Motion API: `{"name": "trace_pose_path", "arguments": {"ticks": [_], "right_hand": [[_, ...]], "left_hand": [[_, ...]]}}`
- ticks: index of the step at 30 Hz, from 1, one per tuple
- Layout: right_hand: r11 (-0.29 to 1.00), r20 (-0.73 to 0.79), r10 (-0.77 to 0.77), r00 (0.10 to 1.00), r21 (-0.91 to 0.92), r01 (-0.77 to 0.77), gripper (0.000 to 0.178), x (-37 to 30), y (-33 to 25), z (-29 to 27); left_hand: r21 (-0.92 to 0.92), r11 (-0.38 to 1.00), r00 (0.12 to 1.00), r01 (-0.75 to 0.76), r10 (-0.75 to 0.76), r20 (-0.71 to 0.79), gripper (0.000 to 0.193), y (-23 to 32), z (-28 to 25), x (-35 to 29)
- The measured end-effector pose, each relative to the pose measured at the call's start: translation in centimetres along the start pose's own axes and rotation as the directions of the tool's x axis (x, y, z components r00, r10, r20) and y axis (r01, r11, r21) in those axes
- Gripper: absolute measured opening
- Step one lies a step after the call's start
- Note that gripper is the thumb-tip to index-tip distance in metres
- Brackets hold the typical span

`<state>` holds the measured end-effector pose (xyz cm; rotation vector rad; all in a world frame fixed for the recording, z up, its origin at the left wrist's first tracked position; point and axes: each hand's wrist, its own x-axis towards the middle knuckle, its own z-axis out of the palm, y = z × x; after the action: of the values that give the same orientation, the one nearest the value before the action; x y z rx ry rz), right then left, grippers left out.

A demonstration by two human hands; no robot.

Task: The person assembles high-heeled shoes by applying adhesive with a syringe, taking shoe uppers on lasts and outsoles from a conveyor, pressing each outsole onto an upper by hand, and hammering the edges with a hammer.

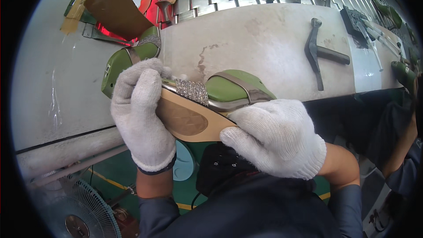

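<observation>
L hand [143,110] is curling round one end of a tan sole [189,125] & strapped green shoe form [224,89]; R hand [277,136] is pinching sole's opp. end, nr. front edge of table [260,39].

From the head, one fisheye camera looks down closely on the hands [143,114] [282,136], facing the surface [264,39] toward twelve o'clock.

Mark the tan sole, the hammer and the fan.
Tan sole [188,120]: head view, on its darker oval patch.
Hammer [330,54]: head view, on its handle.
Fan [84,207]: head view, on its grille.
</observation>
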<state>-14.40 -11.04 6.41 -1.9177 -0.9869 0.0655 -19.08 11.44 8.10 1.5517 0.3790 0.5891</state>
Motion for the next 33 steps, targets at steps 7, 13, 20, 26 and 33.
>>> {"name": "trace_pose_path", "arguments": {"ticks": [7, 13, 20, 26, 33], "right_hand": [[0.988, 0.047, 0.092, 0.995, -0.126, -0.085, 0.023, 0.6, -0.1, -2.4], [0.997, -0.265, -0.011, 0.964, -0.072, -0.009, 0.059, 1.7, -0.9, -6.2], [0.841, -0.284, 0.404, 0.869, 0.490, -0.231, 0.060, -0.6, 2.4, -11.8], [0.265, -0.025, 0.706, 0.708, 0.937, -0.230, 0.044, -9.2, 4.6, -3.5], [0.980, -0.130, 0.175, 0.976, -0.073, -0.186, 0.065, -5.5, 3.8, -3.9]], "left_hand": [[-0.067, 0.998, 0.999, 0.003, 0.000, 0.047, 0.018, 1.3, 1.8, 0.0], [0.207, 0.940, 0.936, -0.270, 0.206, 0.286, 0.028, 4.1, 6.5, 1.1], [-0.502, 0.823, 0.845, 0.266, 0.051, 0.532, 0.060, -7.1, 9.9, 2.1], [-0.367, 0.924, 0.994, 0.106, -0.093, 0.052, 0.058, -13.2, 7.4, -1.2], [-0.156, 0.945, 0.766, -0.289, 0.326, 0.555, 0.029, -7.5, 6.9, 2.6]]}}
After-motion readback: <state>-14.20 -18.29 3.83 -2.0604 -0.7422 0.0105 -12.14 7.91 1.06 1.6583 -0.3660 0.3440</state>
